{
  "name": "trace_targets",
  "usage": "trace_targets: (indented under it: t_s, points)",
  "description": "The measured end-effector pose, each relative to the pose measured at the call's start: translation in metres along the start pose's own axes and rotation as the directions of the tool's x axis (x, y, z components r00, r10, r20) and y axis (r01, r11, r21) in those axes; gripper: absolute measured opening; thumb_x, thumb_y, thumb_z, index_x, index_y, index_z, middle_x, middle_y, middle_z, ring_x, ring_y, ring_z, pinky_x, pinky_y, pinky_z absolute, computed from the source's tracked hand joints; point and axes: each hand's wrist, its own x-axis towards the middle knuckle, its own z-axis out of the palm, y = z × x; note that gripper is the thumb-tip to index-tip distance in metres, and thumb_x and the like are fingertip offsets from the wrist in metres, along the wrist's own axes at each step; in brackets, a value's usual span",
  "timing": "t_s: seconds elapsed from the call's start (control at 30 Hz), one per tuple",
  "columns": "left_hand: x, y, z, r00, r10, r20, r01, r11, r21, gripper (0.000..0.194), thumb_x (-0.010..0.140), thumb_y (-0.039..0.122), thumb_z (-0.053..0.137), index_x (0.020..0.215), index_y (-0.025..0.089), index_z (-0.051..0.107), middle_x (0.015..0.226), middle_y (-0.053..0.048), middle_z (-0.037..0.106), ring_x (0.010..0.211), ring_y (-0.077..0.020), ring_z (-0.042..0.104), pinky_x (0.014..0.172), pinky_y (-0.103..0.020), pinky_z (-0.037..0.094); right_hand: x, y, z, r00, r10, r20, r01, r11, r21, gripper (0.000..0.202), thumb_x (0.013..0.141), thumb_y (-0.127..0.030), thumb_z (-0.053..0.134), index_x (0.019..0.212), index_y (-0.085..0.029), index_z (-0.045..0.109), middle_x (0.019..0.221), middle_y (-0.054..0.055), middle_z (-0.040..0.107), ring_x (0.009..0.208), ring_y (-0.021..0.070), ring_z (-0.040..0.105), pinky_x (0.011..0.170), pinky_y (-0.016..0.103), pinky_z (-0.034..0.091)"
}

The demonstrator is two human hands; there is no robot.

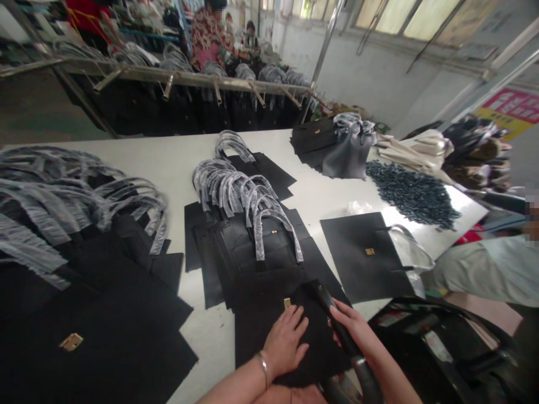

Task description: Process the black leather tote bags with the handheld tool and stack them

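Note:
My left hand (286, 342) lies flat on a black bag panel (261, 331) with its fingers spread, their tips just below a small gold clasp (287, 303). Wrapped in my right hand (349, 322) is a long black tool (343, 336), whose head rests on the panel right of the clasp. Behind the panel, black bag pieces (273, 241) overlap in a stack. Their handles (275, 216) are wrapped in clear plastic and curve upward.
More black pieces (138, 359) with wrapped handles cover the table's left side. On the right are another panel (357, 258), dark small parts (412, 191) and a person's sleeve (484, 269). A metal rack (189, 81) stands behind the table (168, 146).

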Motion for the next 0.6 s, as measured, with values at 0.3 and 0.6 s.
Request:
trace_targets:
  t_s: [0.3,0.6]
  points:
    - [-0.001,0.001,-0.001,1.000,-0.002,-0.005,0.002,1.000,0.004,0.059,0.087,0.042,0.055,0.140,0.023,0.040,0.153,-0.007,0.029,0.141,-0.0283,0.024,0.114,-0.045,0.027,0.002,-0.001,-0.003,1.000,0.022,0.014,-0.022,0.999,-0.042,0.073,0.072,-0.049,0.072,0.133,-0.015,0.050,0.057,-0.002,0.062,0.038,0.0142,0.057,0.035,0.023,0.042]
    - [0.001,0.007,-0.009,1.000,-0.002,-0.003,0.002,1.000,0.003,0.059,0.088,0.045,0.053,0.139,0.020,0.041,0.153,-0.009,0.029,0.141,-0.0265,0.023,0.116,-0.042,0.023,-0.005,-0.031,0.022,0.977,-0.206,-0.055,0.205,0.979,-0.023,0.083,0.070,-0.055,0.071,0.138,-0.015,0.045,0.067,-0.003,0.065,0.047,0.0124,0.057,0.043,0.024,0.046]
